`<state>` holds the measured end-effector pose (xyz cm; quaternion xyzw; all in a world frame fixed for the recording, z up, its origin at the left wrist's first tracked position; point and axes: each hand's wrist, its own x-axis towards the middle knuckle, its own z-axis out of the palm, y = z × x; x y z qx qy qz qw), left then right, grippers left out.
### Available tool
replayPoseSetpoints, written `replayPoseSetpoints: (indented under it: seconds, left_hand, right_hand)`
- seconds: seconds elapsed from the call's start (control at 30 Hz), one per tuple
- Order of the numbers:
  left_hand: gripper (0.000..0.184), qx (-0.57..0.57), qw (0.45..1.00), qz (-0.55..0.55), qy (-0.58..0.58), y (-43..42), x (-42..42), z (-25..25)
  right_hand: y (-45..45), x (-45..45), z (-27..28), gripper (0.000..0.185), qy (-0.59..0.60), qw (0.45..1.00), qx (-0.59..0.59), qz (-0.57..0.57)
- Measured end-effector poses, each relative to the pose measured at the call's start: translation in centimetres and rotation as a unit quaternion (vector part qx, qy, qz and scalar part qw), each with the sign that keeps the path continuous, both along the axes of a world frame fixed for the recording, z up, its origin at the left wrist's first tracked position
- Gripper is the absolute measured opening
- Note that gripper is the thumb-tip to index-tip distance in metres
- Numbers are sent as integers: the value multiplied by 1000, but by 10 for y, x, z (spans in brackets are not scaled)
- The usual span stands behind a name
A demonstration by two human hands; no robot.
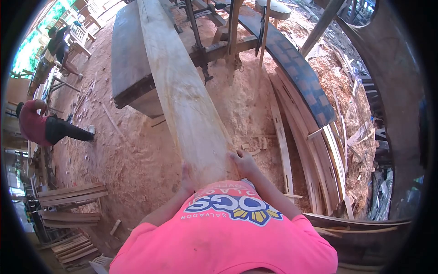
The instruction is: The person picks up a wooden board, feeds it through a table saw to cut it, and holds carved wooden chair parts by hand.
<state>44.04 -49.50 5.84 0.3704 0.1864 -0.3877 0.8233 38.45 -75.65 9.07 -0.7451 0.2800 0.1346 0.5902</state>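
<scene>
A long, wide wooden plank (191, 109) stretches from my waist up to the top of the view, lying across a dark-topped workbench (131, 64). My left hand (187, 176) grips the plank's left edge near its close end; its fingers are partly hidden beneath. On the opposite edge, my right hand (242, 164) holds the plank with the thumb on top and the other fingers underneath. The near end of the board meets my pink shirt (219, 233). Metal clamps (196, 36) stand just right of the plank at the bench.
Long wooden strips (301, 150) and a curved dark panel (292, 64) lie to the right. Stacked boards (73, 196) are at the lower left. One person (50, 121) stands at the left, another person (59, 45) is farther back near chairs (80, 34). Sawdust covers the ground (114, 155).
</scene>
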Motion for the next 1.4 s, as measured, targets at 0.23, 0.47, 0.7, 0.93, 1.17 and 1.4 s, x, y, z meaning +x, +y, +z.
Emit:
replayPoseSetpoints:
  seconds: [0.23,0.47,0.7,0.93,1.17,1.4]
  left_hand:
    - [88,106,994,15,-35,-15,46,24]
    - [82,73,995,17,-62,-12,95,-7]
    - [79,74,991,22,-105,-14,140,-19]
    - [79,68,996,-2,-63,-34,179,40]
    - [72,168,979,34,-106,-41,221,29]
    - [74,117,984,55,-121,-46,276,-21]
  right_hand:
    - [3,43,7,50,-88,994,14,-70]
    - [-5,88,4,49,-72,996,11,-60]
    - [-12,131,-4,53,-36,996,67,-54]
    - [-18,177,5,51,-31,995,63,-65]
    - [-27,219,-38,49,-74,982,140,-101]
    - [-31,270,-23,46,-67,984,115,-122]
